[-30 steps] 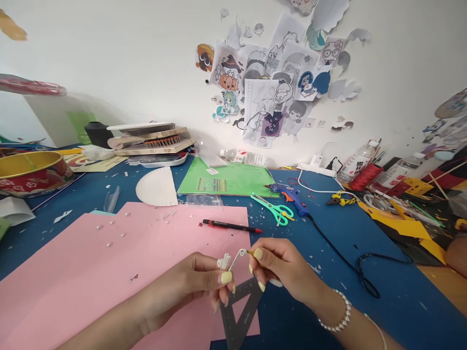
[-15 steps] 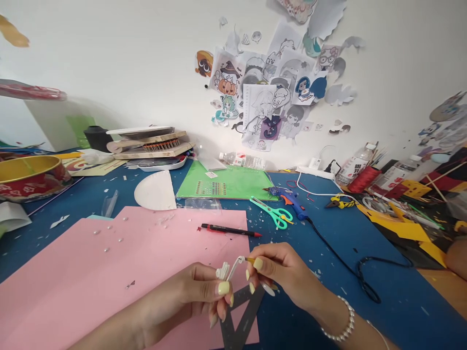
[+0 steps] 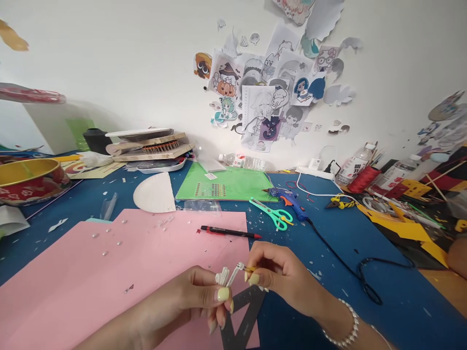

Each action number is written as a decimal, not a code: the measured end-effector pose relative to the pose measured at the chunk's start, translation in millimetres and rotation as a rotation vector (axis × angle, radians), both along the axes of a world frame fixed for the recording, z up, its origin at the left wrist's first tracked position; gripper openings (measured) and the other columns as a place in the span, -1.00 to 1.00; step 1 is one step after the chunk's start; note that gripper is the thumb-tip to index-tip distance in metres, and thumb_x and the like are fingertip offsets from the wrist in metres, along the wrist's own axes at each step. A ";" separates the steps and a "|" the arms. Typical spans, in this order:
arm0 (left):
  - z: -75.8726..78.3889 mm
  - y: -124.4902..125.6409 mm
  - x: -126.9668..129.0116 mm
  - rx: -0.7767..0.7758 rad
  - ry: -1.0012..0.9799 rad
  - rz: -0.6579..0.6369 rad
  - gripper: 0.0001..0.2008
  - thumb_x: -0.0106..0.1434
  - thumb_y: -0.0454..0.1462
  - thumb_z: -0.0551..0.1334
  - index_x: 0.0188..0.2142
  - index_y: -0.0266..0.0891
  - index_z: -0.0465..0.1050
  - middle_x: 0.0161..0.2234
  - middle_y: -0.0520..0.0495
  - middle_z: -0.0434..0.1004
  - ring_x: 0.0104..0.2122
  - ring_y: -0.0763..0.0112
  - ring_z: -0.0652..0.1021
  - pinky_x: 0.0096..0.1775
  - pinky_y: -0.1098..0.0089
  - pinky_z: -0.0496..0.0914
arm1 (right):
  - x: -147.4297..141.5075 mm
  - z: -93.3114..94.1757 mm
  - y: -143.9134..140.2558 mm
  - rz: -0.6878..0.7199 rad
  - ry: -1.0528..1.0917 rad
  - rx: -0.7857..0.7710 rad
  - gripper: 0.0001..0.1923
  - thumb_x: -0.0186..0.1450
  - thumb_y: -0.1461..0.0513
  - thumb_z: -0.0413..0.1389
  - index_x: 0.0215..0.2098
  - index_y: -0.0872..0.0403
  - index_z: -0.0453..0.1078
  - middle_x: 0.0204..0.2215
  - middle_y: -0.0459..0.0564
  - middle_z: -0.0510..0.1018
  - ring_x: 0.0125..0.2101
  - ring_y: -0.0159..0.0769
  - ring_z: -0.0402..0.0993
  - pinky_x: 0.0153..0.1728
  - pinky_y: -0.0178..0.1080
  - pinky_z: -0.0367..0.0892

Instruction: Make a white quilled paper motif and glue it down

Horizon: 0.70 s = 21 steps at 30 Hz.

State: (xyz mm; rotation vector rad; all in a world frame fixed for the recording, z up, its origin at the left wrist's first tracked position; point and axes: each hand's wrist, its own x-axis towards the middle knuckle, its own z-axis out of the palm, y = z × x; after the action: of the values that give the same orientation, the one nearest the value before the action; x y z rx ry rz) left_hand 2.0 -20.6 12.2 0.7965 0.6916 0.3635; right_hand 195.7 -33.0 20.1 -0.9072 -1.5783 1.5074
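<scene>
A small white paper coil [image 3: 223,276] is pinched in the left hand [image 3: 197,296], its loose strip running to a thin yellow stick [image 3: 249,269] gripped between the fingertips of the right hand [image 3: 280,277]. Both hands hover above the pink sheet [image 3: 109,272] near the tabletop's [image 3: 365,243] near edge, over a grey set square [image 3: 242,318]. A red pen [image 3: 229,232] lies on the sheet's far edge, with green scissors [image 3: 272,213] beyond it.

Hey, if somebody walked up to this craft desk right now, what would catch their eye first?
Probably the two hands low in the middle: the left hand pinches a small white paper coil and the right hand works a thin yellow stick into it, over a big pink sheet. Cartoon drawings crowd the wall behind.
</scene>
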 end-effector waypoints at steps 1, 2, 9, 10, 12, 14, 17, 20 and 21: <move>0.3 0.0 -0.5 0.002 0.000 0.000 -0.79 -0.03 -0.20 0.29 -0.59 -0.36 0.50 -0.68 -0.02 0.46 -0.64 0.56 0.37 -0.54 0.56 0.20 | 0.5 0.7 -0.2 0.000 -0.010 0.009 -0.90 0.13 0.26 0.10 -0.47 0.15 0.28 -0.54 -0.16 0.25 -0.56 -0.55 0.13 -0.55 -0.43 0.07; 0.5 -0.1 -1.1 0.003 -0.005 0.001 -0.78 -0.04 -0.20 0.29 -0.59 -0.36 0.50 -0.68 -0.02 0.46 -0.64 0.56 0.37 -0.54 0.56 0.19 | 1.0 1.4 -0.3 0.000 -0.019 0.018 -0.91 0.13 0.27 0.10 -0.46 0.15 0.28 -0.53 -0.16 0.25 -0.55 -0.54 0.14 -0.55 -0.43 0.08; -1.6 0.7 -3.1 0.026 -0.071 -0.078 -0.80 -0.05 -0.20 0.28 -0.60 -0.34 0.51 -0.76 0.00 0.39 -0.69 0.54 0.32 -0.58 0.53 0.16 | 3.2 4.9 -1.0 -0.013 -0.122 0.123 -0.94 0.10 0.30 0.11 -0.47 0.13 0.29 -0.51 -0.15 0.28 -0.53 -0.54 0.20 -0.54 -0.45 0.13; -1.7 0.9 -3.0 0.028 -0.069 -0.082 -0.79 -0.05 -0.20 0.28 -0.60 -0.34 0.51 -0.76 0.01 0.39 -0.69 0.54 0.32 -0.58 0.54 0.16 | 3.1 5.3 -1.1 -0.018 -0.135 0.133 -0.94 0.10 0.30 0.12 -0.47 0.13 0.30 -0.51 -0.15 0.28 -0.53 -0.54 0.21 -0.53 -0.46 0.14; -1.6 1.0 -2.9 0.039 -0.051 -0.080 -0.80 -0.06 -0.19 0.29 -0.60 -0.34 0.51 -0.75 0.01 0.39 -0.68 0.54 0.33 -0.57 0.54 0.16 | 2.6 5.7 -1.5 -0.022 -0.150 0.149 -0.93 0.09 0.30 0.13 -0.47 0.13 0.30 -0.49 -0.15 0.29 -0.51 -0.54 0.24 -0.51 -0.47 0.18; -1.2 0.8 -3.1 0.051 -0.027 -0.075 -0.79 -0.06 -0.19 0.30 -0.61 -0.34 0.51 -0.73 0.00 0.40 -0.67 0.54 0.35 -0.56 0.54 0.17 | 1.5 5.0 -1.9 -0.022 -0.158 0.165 -0.92 0.08 0.30 0.14 -0.47 0.13 0.30 -0.47 -0.14 0.30 -0.47 -0.52 0.28 -0.46 -0.48 0.22; -0.5 0.0 -3.7 0.069 -0.002 -0.058 -0.79 -0.06 -0.20 0.29 -0.61 -0.34 0.51 -0.74 0.01 0.40 -0.67 0.53 0.35 -0.53 0.52 0.19 | -0.7 2.2 -2.5 0.004 -0.170 0.137 -0.92 0.10 0.27 0.11 -0.45 0.12 0.28 -0.48 -0.14 0.35 -0.53 -0.52 0.33 -0.49 -0.46 0.26; 0.1 -0.3 -3.7 0.091 0.043 -0.039 -0.79 -0.06 -0.19 0.29 -0.60 -0.34 0.51 -0.71 0.00 0.43 -0.64 0.51 0.36 -0.51 0.51 0.19 | -2.8 -0.1 -3.1 -0.004 -0.224 0.144 -0.94 0.15 0.25 0.05 -0.41 0.10 0.26 -0.53 -0.14 0.41 -0.56 -0.49 0.38 -0.52 -0.45 0.26; 0.3 -0.2 -3.6 0.098 0.057 -0.035 -0.79 -0.06 -0.18 0.29 -0.59 -0.34 0.51 -0.70 0.00 0.44 -0.63 0.50 0.36 -0.50 0.51 0.19 | -3.4 -0.3 -3.3 -0.018 -0.242 0.159 -0.95 0.16 0.25 0.04 -0.40 0.09 0.26 -0.54 -0.14 0.42 -0.53 -0.46 0.40 -0.51 -0.44 0.27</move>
State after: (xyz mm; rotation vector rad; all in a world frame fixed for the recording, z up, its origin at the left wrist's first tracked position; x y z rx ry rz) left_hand -1.6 -20.9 12.5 0.9135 0.7170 0.3460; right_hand 192.3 -36.3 19.8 -1.0392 -1.8281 1.2759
